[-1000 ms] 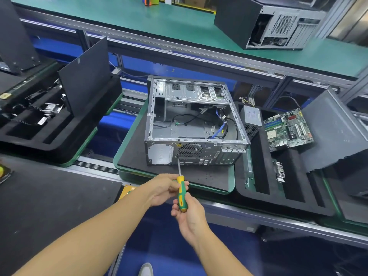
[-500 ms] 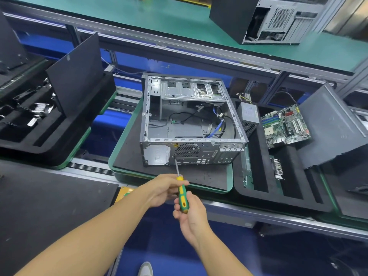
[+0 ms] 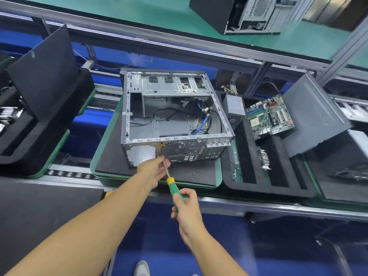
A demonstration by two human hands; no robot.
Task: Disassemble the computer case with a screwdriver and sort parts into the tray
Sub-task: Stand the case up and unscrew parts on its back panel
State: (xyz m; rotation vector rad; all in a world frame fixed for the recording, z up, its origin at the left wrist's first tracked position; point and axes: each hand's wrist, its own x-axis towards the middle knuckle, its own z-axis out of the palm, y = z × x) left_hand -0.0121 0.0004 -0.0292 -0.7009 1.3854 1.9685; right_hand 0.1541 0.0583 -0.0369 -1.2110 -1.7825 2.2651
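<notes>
Teardown well advanced, by the look of it. Computer case (image 3: 175, 120) at centre on the green-edged pallet (image 3: 199, 176), open side up. Side panel (image 3: 314, 116) off and propped at 3 o'clock. Motherboard (image 3: 269, 116) and power supply (image 3: 234, 106) out and parked in the black foam tray (image 3: 258, 189) at 3 o'clock of the case, with a small finned part (image 3: 263, 159) in a slot of that tray toward 4 o'clock. Left inside: metal drive cage (image 3: 173, 82) at 12 o'clock, loose black and blue cables (image 3: 206, 124) toward 2 o'clock, and probably a fan behind the round grille (image 3: 173, 148) on the wall facing 6 o'clock. Estimate: more than half done, with the fan, cabling, cage hardware and their sorting to follow. Current step, as judged: a screw at about 7 o'clock of the grille, hidden by fingers. Screwdriver (image 3: 175, 191) slanted from 5 o'clock up toward 11 o'clock, tip at the rear wall. Right hand (image 3: 186, 208) wrapped around the green-and-yellow handle, forearm entering from 5 o'clock. Left hand (image 3: 154, 172) stretched forward from 7 o'clock, fingertips pinching the bare shaft just short of the tip and touching the case wall, apparently steadying the bit. Cannot tell whether the tip sits in a screw head. Second case (image 3: 254, 14) on the green counter (image 3: 139, 8) at 1 o'clock, not in play.
</notes>
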